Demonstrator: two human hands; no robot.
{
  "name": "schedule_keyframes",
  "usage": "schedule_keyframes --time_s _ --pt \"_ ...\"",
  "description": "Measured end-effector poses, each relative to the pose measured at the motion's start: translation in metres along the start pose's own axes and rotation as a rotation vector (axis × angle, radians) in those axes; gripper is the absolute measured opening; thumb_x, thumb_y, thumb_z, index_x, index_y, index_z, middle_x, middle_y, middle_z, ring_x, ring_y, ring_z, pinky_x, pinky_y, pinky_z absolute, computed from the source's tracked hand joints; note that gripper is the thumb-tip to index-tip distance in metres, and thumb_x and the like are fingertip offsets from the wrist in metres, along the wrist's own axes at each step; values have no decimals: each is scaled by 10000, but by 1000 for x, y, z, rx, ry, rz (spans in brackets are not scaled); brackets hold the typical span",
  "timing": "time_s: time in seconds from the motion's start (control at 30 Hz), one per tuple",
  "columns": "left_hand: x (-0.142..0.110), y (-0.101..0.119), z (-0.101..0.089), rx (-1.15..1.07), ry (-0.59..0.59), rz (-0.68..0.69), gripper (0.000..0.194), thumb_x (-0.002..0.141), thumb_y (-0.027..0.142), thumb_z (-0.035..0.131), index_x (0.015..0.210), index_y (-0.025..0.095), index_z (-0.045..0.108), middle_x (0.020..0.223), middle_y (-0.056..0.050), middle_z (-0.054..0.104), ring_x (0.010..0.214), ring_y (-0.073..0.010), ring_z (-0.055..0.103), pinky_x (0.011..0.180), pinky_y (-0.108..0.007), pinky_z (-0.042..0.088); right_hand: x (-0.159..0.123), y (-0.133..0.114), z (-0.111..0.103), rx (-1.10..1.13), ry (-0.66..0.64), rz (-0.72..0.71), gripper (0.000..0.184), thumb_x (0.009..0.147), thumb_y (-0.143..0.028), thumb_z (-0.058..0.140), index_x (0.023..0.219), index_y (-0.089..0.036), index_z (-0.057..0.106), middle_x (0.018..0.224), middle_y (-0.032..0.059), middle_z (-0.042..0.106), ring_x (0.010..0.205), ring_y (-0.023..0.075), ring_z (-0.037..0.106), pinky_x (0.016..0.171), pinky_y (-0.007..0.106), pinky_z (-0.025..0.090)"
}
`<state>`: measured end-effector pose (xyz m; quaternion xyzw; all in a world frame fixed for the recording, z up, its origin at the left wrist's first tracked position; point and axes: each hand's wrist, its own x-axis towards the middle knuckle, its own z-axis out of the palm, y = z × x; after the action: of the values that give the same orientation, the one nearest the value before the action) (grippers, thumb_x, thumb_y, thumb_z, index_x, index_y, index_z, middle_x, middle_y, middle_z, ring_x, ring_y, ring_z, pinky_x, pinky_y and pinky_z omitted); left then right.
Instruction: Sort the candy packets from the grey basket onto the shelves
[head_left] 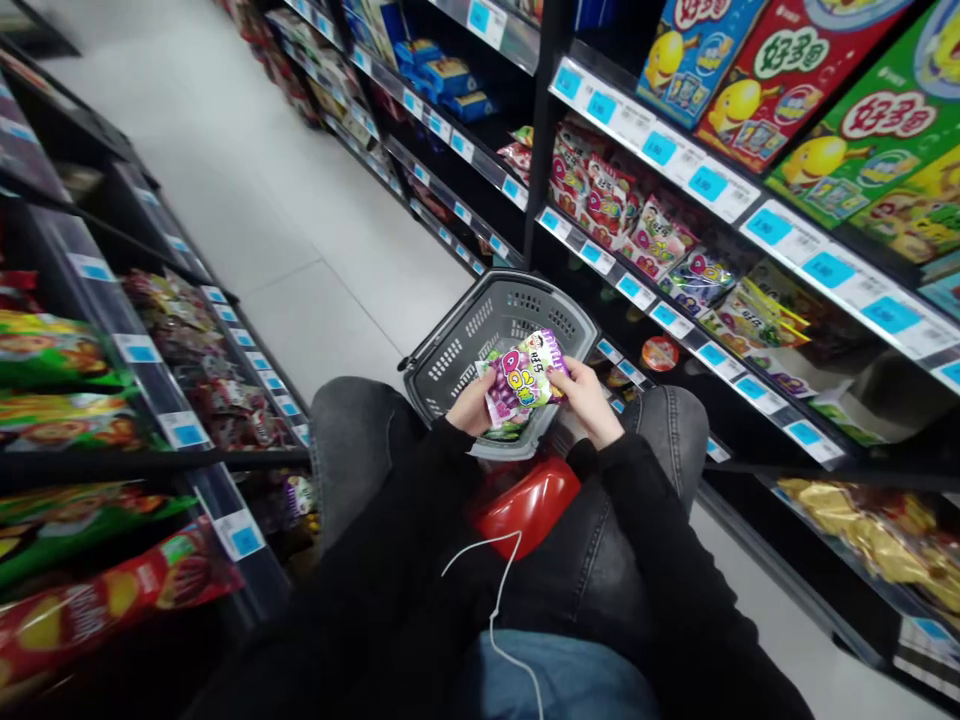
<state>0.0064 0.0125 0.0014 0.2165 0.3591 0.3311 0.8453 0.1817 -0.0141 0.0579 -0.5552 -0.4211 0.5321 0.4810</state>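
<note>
Between both hands is a purple and white candy packet (525, 375) with grape pictures and colourful lettering. My left hand (472, 403) grips its left edge, fingers closed. On the right edge, my right hand (589, 400) pinches it with the thumb on the front. The packet is above a grey shopping basket (442, 375) with slotted walls, standing on the floor in front of my knees. Something green shows in the basket under the packet; most of it is hidden.
Shelves with candy packets (652, 235) and snack boxes (787, 90) rise on the right. Snack bags (67, 430) fill the left shelf. A red glossy object (529, 510) lies between my legs, near a white cord (495, 600). Grey floor (247, 160) runs along the aisle.
</note>
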Motion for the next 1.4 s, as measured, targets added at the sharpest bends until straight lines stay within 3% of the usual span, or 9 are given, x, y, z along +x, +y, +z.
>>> schedule_keyframes --time_s 0.1,0.27,0.47,0.63,0.8,1.03,1.23,1.3,1.4 --pt "2 4 2 -21 169 109 496 911 465 411 1208 87 536 982 -167 709 796 -271 690 595 -384 575 15 7 -8 -233 13 -65 244 662 -398 630 710 -160 610 684 9 605 662 156 506 644 268 411" --pt "2 7 9 -38 279 212 528 911 482 404 1244 93 533 1003 -155 707 925 -260 677 733 -400 577 19 31 -16 -103 21 -20 316 648 -463 649 747 -162 651 724 21 637 685 169 536 657 279 426" --pt "1 8 8 -87 124 221 610 837 584 478 1302 190 509 1148 -120 666 1086 -274 611 843 -420 538 26 41 -18 -44 15 58 394 586 -479 712 785 -140 692 726 39 664 661 175 560 656 294 437" --pt "-1 10 6 -111 31 161 676 796 651 477 1346 258 460 1237 -102 622 1155 -302 560 867 -460 508 30 43 -19 -132 83 52 374 568 -495 724 659 -140 647 616 11 595 579 137 494 578 263 388" --pt "-1 11 -3 -182 -107 95 766 770 740 396 1309 206 506 1251 -122 611 1219 -334 504 941 -506 437 30 44 -24 -44 46 4 303 594 -435 726 660 -157 626 614 -1 572 589 137 504 597 268 411" --pt "-5 3 -19 -43 -238 -54 481 781 326 627 1212 115 581 1085 -122 696 1031 -280 635 973 -427 417 27 40 -22 -54 -46 -63 199 634 -336 710 737 -171 668 724 11 624 700 160 560 730 308 450" --pt "-11 3 -19 61 -417 -334 582 766 370 661 1280 135 525 1050 -146 698 897 -272 673 876 -451 467 25 39 -19 -154 -113 -226 143 684 -319 682 739 -186 682 841 35 611 875 186 574 861 346 435" --pt "-9 3 -19 70 -408 -310 672 691 342 735 1302 179 507 1055 -118 697 877 -259 672 869 -451 469 25 38 -20 -170 -122 -243 156 682 -333 694 749 -192 690 918 48 596 942 194 566 897 353 433" --pt "-4 1 -17 150 -303 -138 796 567 233 809 1306 224 515 1135 -88 665 937 -238 650 898 -401 455 23 36 -22 -177 -111 -208 225 689 -395 692 808 -203 699 1053 71 568 1042 212 538 895 348 458"
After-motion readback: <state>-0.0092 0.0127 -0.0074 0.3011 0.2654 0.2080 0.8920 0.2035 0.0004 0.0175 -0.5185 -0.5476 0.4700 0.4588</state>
